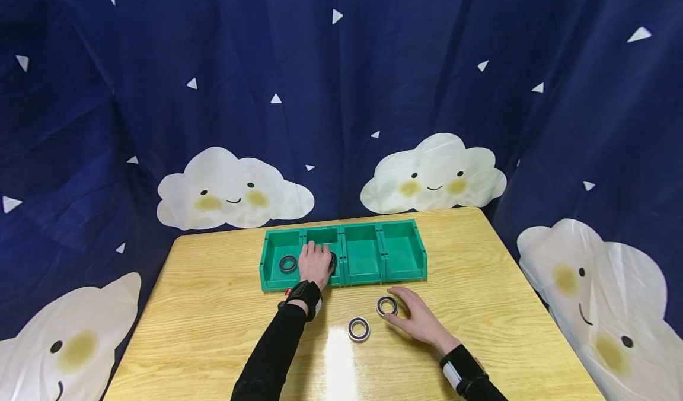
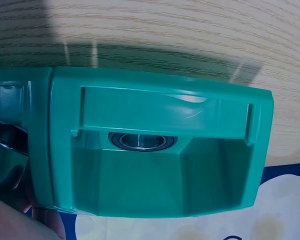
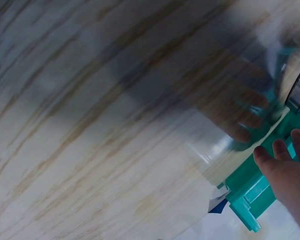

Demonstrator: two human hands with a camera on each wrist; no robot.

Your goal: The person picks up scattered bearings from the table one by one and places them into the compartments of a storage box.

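Note:
My left hand [image 1: 315, 264] reaches down into the second compartment from the left of a green bin row [image 1: 364, 283]. Its fingers are curled at a dark ring bearing [image 1: 333, 261], which is partly hidden by the hand. Another bearing [image 1: 288, 264] lies in the leftmost compartment; the left wrist view shows this bearing [image 2: 142, 142] behind the bin's front lip. On the table, my right hand [image 1: 418, 321] has thumb and fingers spread around a silver-rimmed bearing [image 1: 379, 309], the thumb by its near edge. A second loose bearing [image 1: 358, 339] lies to its left.
The two right compartments [image 1: 363, 258] of the bin row show bare green floors. The wooden table [image 1: 213, 318] runs back to a dark blue curtain [image 1: 341, 92] with white clouds. Light glares on the tabletop near the front.

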